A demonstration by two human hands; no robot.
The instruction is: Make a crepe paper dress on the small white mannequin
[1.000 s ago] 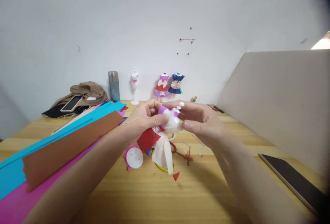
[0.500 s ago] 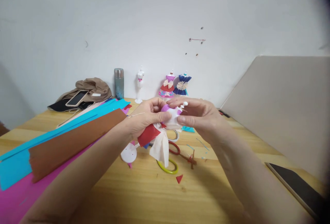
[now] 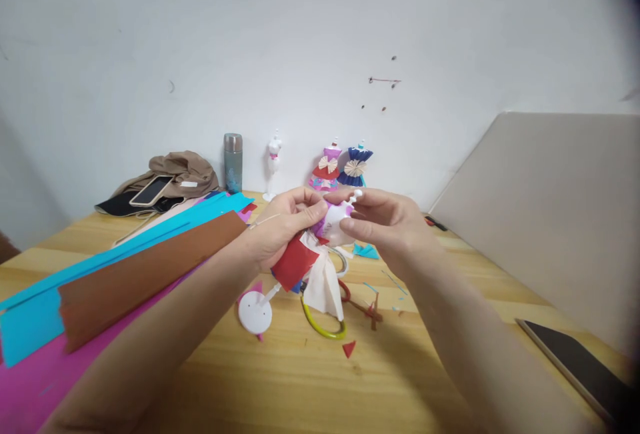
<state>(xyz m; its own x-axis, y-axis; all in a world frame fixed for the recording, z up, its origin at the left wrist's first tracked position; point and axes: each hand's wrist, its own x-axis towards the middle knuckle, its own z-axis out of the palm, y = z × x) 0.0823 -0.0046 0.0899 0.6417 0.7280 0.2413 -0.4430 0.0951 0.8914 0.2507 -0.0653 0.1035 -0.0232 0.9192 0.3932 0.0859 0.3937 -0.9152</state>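
A pale wall (image 3: 250, 41) fills most of what I see, with a wooden table (image 3: 240, 381) up against it and a large off-white panel (image 3: 545, 201) slanting along the right side. Long coloured sheets lie across the left of the table: magenta (image 3: 55, 397), blue (image 3: 30, 331) and a brown strip (image 3: 150, 281). A dark flat tablet (image 3: 575, 364) lies near the right edge, and a heap of tan cloth (image 3: 187, 171) sits at the back left. Over the middle, the person's left hand (image 3: 287, 224) pinches a small dress form (image 3: 336, 222) by its purple top, holding it tilted above the table. The right hand (image 3: 393, 224) curves about its neck end, thumb at the white front; I cannot tell whether it presses. Red paper (image 3: 296, 264) and a white piece (image 3: 323, 284) hang below the torso, the round base (image 3: 255, 313) pointing toward me. Behind stand a steel-topped bottle (image 3: 233, 164), a bare white form (image 3: 273, 154) and two dressed ones, red (image 3: 323, 175) and navy (image 3: 360, 155). Beneath the white piece shows a yellow loop handle (image 3: 327, 334), and near it a tiny red scrap (image 3: 349, 349).
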